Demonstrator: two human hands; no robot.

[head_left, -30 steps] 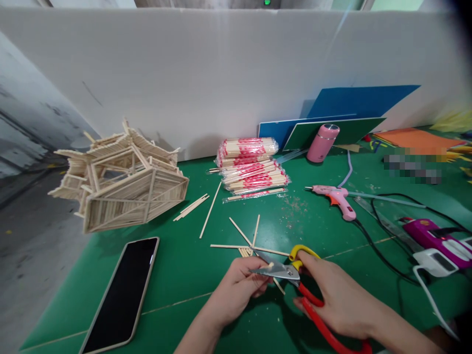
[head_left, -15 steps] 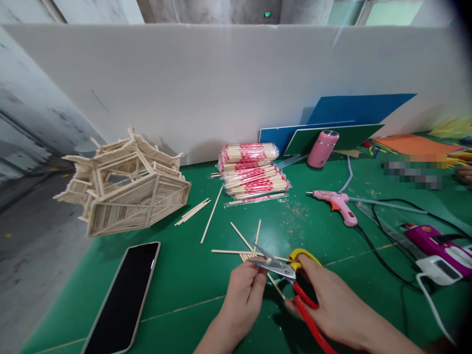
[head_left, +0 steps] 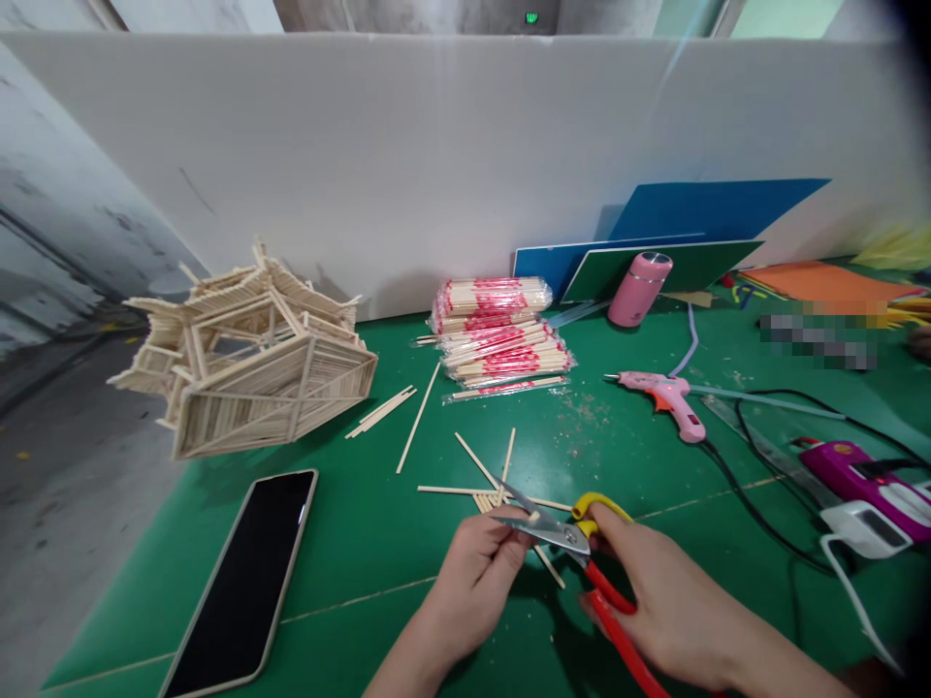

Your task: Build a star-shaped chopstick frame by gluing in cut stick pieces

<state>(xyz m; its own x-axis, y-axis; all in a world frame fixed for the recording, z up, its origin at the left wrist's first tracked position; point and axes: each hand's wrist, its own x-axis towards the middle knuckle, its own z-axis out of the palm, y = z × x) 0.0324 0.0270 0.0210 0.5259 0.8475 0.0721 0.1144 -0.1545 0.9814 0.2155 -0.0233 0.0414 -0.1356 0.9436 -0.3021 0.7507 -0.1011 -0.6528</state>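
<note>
My right hand (head_left: 669,601) grips scissors (head_left: 574,543) with a yellow and a red handle, blades pointing left and slightly apart. My left hand (head_left: 476,572) pinches a thin wooden stick (head_left: 534,517) whose tip sits between the blades. Several loose sticks (head_left: 480,465) lie on the green table (head_left: 364,543) just beyond my hands.
A stick-built model house (head_left: 254,359) stands at the left, a dark phone (head_left: 243,582) in front of it. Wrapped chopstick bundles (head_left: 498,330) lie at centre back. A pink glue gun (head_left: 665,397), pink bottle (head_left: 640,289), cables and a purple device (head_left: 865,480) are at the right.
The scissor blades have opened a little around the stick tip. My hands have stayed in nearly the same place; the view shifted slightly.
</note>
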